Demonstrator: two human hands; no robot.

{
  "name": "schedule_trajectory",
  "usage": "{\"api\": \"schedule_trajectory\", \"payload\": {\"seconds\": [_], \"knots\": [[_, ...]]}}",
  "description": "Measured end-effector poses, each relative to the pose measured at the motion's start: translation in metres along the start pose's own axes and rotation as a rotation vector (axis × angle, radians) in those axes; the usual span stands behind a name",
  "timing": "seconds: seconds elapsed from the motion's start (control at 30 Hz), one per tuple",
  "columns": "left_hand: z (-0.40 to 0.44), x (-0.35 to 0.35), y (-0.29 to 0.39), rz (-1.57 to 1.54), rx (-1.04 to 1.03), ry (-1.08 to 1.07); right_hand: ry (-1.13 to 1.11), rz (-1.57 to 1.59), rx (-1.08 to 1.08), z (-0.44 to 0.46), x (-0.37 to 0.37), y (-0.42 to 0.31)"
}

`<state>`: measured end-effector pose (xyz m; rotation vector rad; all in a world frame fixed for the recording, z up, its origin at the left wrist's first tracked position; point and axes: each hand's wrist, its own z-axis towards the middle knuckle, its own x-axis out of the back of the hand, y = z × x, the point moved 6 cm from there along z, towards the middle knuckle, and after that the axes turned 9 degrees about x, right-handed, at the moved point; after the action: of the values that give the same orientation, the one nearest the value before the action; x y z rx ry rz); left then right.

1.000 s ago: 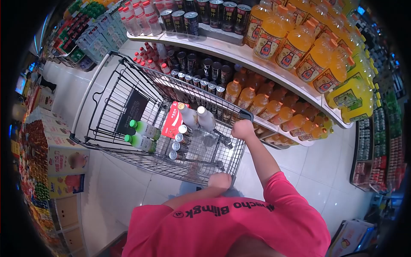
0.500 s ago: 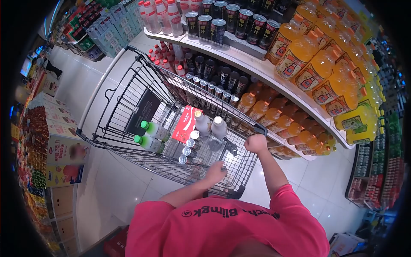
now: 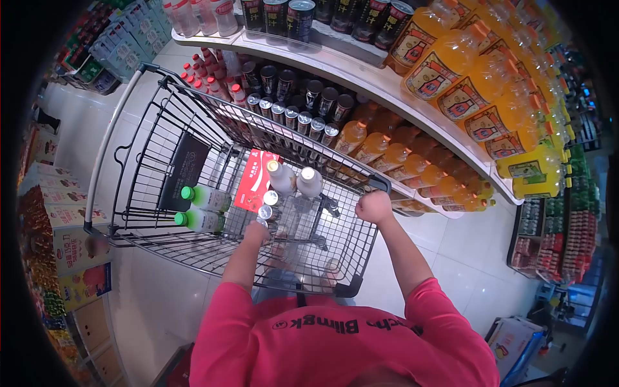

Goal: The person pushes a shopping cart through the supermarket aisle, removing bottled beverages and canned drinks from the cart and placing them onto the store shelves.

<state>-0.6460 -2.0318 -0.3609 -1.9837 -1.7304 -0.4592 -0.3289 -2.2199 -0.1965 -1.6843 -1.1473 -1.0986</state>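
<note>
My left hand (image 3: 256, 232) is down in the shopping cart (image 3: 361, 258), closed at the end of a row of small drink cans (image 3: 265, 211). It partly hides the can it is on. My right hand (image 3: 374, 206) is a fist around the cart's rim, close to its black corner. Beside the cans in the cart stand two pale bottles, one with a yellowish cap (image 3: 273, 166) and one with a white cap (image 3: 309, 174). A red box (image 3: 255, 180) lies next to them. Two green-capped bottles (image 3: 206, 197) lie toward the cart's left side.
A curved shelf (image 3: 348, 68) runs along the cart's far side, holding black cans (image 3: 300, 19), red-capped bottles (image 3: 225, 16) and large orange drink bottles (image 3: 438, 64). On the left stands a display of boxes and packets (image 3: 77, 238). Tiled floor (image 3: 445, 238) shows on the right.
My left hand has moved left across the cart to the row of cans. My right hand stays on the rim. The cart and shelf have shifted left in view.
</note>
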Motion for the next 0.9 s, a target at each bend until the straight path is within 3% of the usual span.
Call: {"api": "schedule_trajectory", "payload": {"seconds": [0.23, 0.3, 0.5, 0.6, 0.73, 0.77, 0.9], "knots": [[0.017, -0.019, -0.015, -0.069, -0.005, 0.005, 0.115, -0.031, 0.027, -0.002, -0.007, 0.004], [0.032, -0.025, -0.015, 0.038, 0.001, 0.067, 0.083, -0.039, 0.025, -0.002, -0.008, 0.004], [0.059, -0.037, -0.015, 0.501, -0.146, -0.214, 0.06, -0.037, 0.037, -0.002, 0.0, 0.001], [-0.036, 0.022, -0.006, 0.461, -0.24, -0.008, -0.043, -0.002, -0.01, -0.004, 0.004, 0.0], [-0.168, 0.093, 0.002, 0.311, -0.431, 0.346, 0.107, 0.037, 0.077, -0.006, 0.007, -0.003], [-0.185, 0.098, -0.002, 0.288, -0.499, 0.375, 0.279, 0.026, 0.162, -0.01, 0.015, -0.008], [-0.281, 0.117, -0.003, 0.162, -0.795, 0.48, 0.407, 0.37, 0.518, -0.042, 0.049, -0.115]]}}
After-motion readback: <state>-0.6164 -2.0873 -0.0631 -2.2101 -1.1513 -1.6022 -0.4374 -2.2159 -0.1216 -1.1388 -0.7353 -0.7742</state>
